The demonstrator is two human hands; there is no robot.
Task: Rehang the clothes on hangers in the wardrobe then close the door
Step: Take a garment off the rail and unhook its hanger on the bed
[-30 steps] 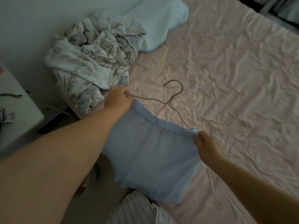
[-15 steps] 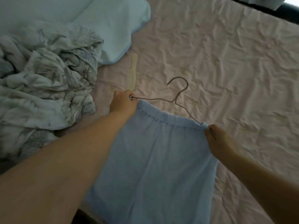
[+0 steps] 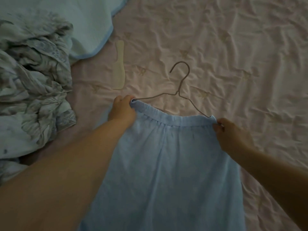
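Nearest the camera, both bare forearms are extended over the bed [image 3: 233, 47], and the pale blue garment [image 3: 166, 164] is seen spread flat between them, its hem running out of the lower edge of the view. At the elastic waistband, each corner is pinched: the left hand [image 3: 122, 110] is clenched on the left corner together with the end of the wire hanger [image 3: 180, 84], and the right hand [image 3: 231, 135] is clenched on the right corner where the other arm of the hanger disappears under the cloth. The grip of each hand is thus closed on waistband and wire alike; whether clips are present cannot be told.

Compared with the view a second earlier, the garment is now laid further up on the pink sheet and drawn wider, and the camera has been brought closer over it. It is judged that the waistband is being fixed to the hanger, so that this piece is nearly ready to be carried to the wardrobe, which is not in view.

Beyond the hook, a pale flat comb-like object [image 3: 119, 64] lies on the sheet. Further left, a crumpled patterned quilt [image 3: 33, 89] and a light blue pillow [image 3: 83, 22] are seen.
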